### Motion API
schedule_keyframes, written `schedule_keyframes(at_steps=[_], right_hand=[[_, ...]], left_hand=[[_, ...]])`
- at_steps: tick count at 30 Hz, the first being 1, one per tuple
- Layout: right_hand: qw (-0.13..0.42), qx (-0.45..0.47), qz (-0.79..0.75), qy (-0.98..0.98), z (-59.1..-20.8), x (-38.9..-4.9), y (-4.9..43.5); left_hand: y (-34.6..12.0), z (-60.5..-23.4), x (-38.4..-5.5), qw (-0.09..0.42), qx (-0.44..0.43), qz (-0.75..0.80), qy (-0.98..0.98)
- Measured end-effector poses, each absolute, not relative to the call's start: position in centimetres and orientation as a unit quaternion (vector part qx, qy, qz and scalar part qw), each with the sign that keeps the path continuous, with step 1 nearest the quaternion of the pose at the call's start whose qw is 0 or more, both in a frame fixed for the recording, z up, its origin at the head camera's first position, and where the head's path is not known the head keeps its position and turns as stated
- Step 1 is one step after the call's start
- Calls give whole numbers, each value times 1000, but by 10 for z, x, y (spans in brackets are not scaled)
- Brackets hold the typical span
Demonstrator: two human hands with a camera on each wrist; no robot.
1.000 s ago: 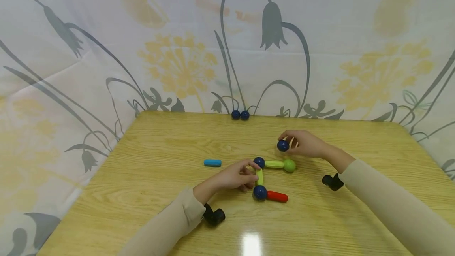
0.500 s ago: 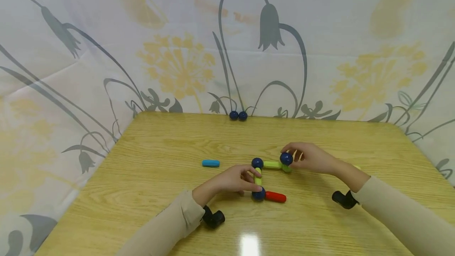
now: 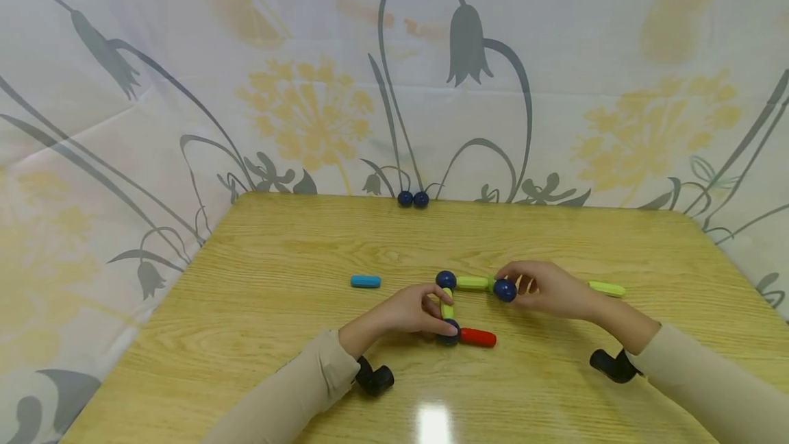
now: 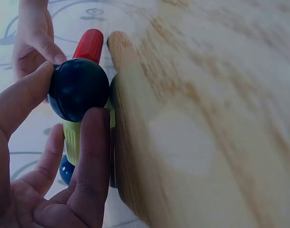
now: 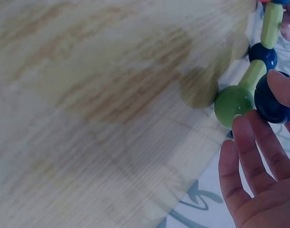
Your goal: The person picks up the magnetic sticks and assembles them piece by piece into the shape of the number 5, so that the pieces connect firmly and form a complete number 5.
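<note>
On the wooden table lies a shape of joined balls and rods. A yellow-green rod (image 3: 472,283) runs from the far dark blue ball (image 3: 446,279) to a green ball (image 5: 234,107), mostly hidden in the head view. Another yellow-green rod (image 3: 446,303) links that far ball to the near dark blue ball (image 4: 78,90), from which a red rod (image 3: 478,337) sticks out rightward. My left hand (image 3: 403,310) pinches the near ball between thumb and finger. With thumb and fingers my right hand (image 3: 551,286) holds a separate dark blue ball (image 3: 505,290) close against the green one.
A loose light blue rod (image 3: 366,281) lies left of the shape, and a loose yellow-green rod (image 3: 607,288) beyond my right wrist. Two dark blue balls (image 3: 413,199) sit at the table's back edge, by the patterned cloth (image 3: 345,53).
My right hand has brought its blue ball down and toward me, from behind the green ball to in front of it. The left hand's thumb has moved onto the near blue ball.
</note>
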State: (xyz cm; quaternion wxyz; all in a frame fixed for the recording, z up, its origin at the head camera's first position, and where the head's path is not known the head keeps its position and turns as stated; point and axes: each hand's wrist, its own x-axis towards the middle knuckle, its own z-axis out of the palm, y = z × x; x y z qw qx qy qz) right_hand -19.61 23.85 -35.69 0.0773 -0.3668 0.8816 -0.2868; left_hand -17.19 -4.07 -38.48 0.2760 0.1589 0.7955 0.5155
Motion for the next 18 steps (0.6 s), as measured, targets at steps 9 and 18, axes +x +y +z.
schedule_keyframes(at_steps=[9,18], right_hand=[[81,-376,-298,873,-364,-187,242],[117,-380,-305,865,-370,-181,240]], left_hand=[[-43,-390,-180,272,150,531,788],[-45,-392,-184,268,139,552,777]])
